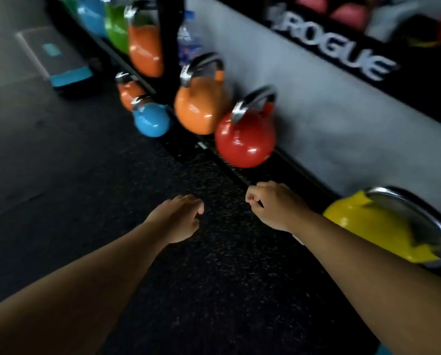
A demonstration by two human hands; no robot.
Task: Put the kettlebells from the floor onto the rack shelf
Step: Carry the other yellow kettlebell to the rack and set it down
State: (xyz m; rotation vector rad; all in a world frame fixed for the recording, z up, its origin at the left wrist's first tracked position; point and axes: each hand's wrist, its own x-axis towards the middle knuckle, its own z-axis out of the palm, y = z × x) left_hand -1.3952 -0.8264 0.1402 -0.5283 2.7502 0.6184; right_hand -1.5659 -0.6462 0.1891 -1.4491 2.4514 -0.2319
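Black speckled rubber floor (214, 252); grey ROGUE rack shelf (329, 119) alongside

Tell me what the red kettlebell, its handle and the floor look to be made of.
Red kettlebell: glossy painted or coated body, likely metal; bright highlights on the shell.
Handle: bare polished metal, silvery and mirror-like, with a red band at its base.
Floor: matte black with pale flecks, looks like rubber gym matting; blur leaves it uncertain.
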